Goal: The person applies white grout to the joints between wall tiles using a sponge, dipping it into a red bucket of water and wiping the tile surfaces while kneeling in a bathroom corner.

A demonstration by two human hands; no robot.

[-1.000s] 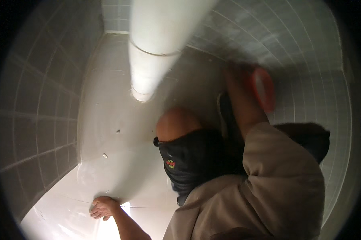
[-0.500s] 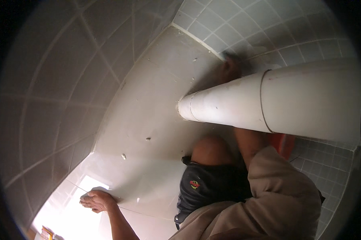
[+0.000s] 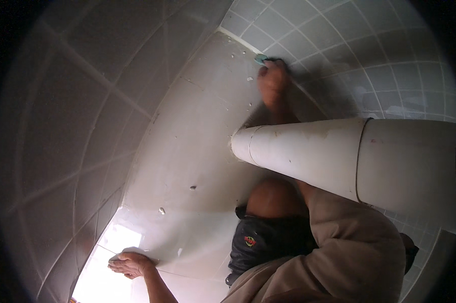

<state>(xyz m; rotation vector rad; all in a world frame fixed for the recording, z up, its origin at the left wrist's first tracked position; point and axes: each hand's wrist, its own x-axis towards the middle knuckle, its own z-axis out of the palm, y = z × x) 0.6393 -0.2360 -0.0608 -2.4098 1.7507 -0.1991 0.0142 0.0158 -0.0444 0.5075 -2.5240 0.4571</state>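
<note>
My right hand [image 3: 273,82] reaches past the far side of a thick white pipe [image 3: 309,149]. Its fingers close on a small flat green piece [image 3: 261,59], whose exact kind I cannot make out. That piece touches the pale line where the smooth floor [image 3: 187,126] meets the grey tiled wall [image 3: 309,30]. My left hand [image 3: 131,264] rests on the bright part of the floor at the lower left, fingers stretched out and holding nothing. Part of my right forearm is hidden behind the pipe.
A large-tiled dark wall [image 3: 102,91] closes off the left side. Small pale crumbs lie about the floor, among them a white lump [image 3: 162,211] and a darker bit [image 3: 193,188]. My bent knee [image 3: 273,197] is close to the pipe's base.
My right hand has moved out from behind the pipe, up along the wall joint toward the far corner, and the green piece now shows. My left hand stays planted; the view has shifted slightly.
</note>
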